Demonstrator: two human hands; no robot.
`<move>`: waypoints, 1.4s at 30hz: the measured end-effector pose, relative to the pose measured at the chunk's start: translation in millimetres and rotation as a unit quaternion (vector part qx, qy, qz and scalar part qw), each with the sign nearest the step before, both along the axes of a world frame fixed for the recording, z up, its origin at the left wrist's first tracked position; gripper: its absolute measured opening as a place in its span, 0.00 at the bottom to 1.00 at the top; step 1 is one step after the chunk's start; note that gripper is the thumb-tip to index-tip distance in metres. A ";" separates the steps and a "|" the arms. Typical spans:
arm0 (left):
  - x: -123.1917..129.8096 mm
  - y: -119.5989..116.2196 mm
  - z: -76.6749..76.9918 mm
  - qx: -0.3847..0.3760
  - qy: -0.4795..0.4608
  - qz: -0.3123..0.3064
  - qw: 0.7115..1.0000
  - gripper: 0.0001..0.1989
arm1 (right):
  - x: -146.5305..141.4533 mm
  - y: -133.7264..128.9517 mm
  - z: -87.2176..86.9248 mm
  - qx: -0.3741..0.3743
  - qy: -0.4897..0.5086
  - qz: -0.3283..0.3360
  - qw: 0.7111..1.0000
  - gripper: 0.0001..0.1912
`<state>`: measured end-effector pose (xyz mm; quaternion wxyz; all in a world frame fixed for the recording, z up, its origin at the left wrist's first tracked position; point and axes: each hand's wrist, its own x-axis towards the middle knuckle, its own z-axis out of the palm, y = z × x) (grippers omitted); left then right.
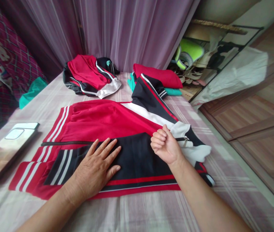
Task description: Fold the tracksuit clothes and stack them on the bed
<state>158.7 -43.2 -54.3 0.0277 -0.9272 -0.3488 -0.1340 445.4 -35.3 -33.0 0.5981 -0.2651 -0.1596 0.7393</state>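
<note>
A red, black and white tracksuit jacket (pixel 95 116) lies spread on the bed, its hem and striped cuffs to the left. One black sleeve (pixel 137 154) is folded across the front, along the near side. My left hand (pixel 98 166) rests flat on that sleeve, fingers spread. Over the upper part of the jacket, by the white collar (pixel 197 153), my right hand (pixel 162 145) is curled into a fist with no cloth visible in it. Beside the fist shows the zipper pull (pixel 185 140). The other black sleeve (pixel 149 96) stretches out toward the far side.
A crumpled red and black garment (pixel 86 75) sits at the back of the bed. Folded red and green clothes (pixel 158 77) lie to its right. A phone (pixel 8 148) is at the left edge. Purple curtains (pixel 127 32) hang behind; a shoe rack (pixel 192 69) and wooden cabinet (pixel 260 119) stand right.
</note>
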 end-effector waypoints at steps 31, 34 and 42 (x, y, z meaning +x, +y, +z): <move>2.2 -1.4 2.6 -0.017 0.023 0.006 1.000 0.28 | -32.5 -23.1 -11.4 0.261 -0.898 0.085 0.344 0.28; 2.7 -1.6 3.1 -0.024 0.021 0.011 0.999 0.28 | -23.8 -17.7 -14.5 0.207 -0.917 0.070 0.334 0.28; 3.2 -1.6 4.3 -0.031 0.024 0.013 0.999 0.28 | -33.9 -25.1 -10.5 0.303 -0.894 0.026 0.329 0.27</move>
